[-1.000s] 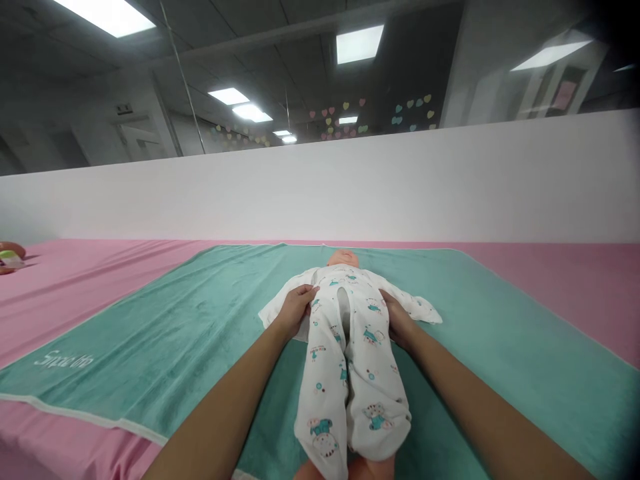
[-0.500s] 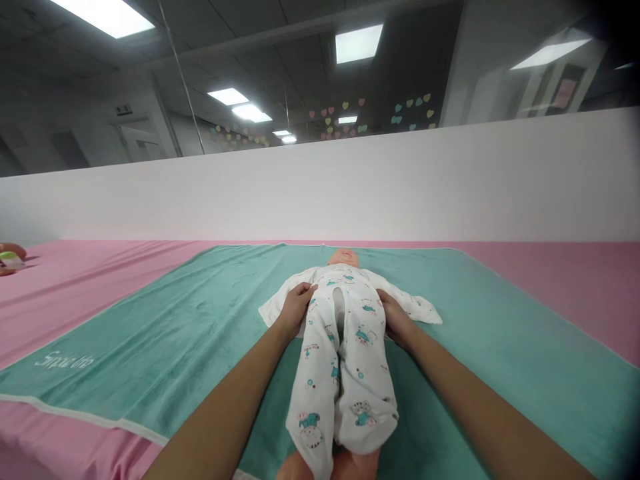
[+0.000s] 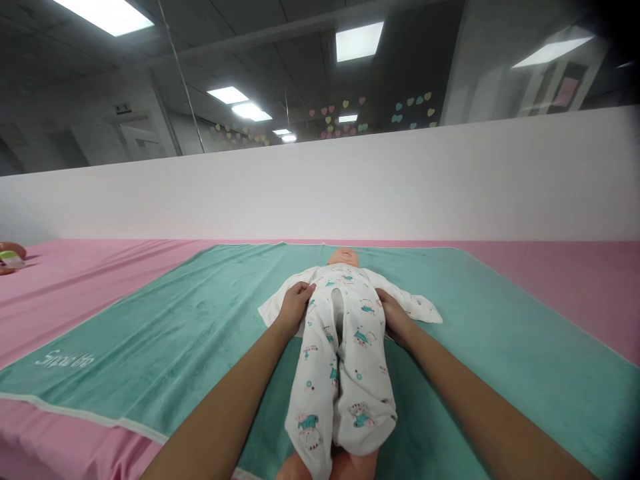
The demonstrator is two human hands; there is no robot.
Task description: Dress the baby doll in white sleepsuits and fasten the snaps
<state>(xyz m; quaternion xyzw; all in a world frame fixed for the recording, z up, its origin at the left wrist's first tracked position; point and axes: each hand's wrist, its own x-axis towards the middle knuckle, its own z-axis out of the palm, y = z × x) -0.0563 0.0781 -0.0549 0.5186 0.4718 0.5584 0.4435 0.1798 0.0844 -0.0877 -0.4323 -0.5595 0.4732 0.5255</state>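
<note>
White script on the teal towel (image 3: 150, 320) reads roughly "Simple Life", slightly blurred.

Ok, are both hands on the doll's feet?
No, the left hand and right hand rest at the hips of the doll, on its white sleepsuit, well above the covered feet.

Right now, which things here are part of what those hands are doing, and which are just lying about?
With the hands: left hand, right hand, baby doll, white printed sleepsuit.
Lying about: teal towel, pink sheet, small brown-and-green object.
</note>
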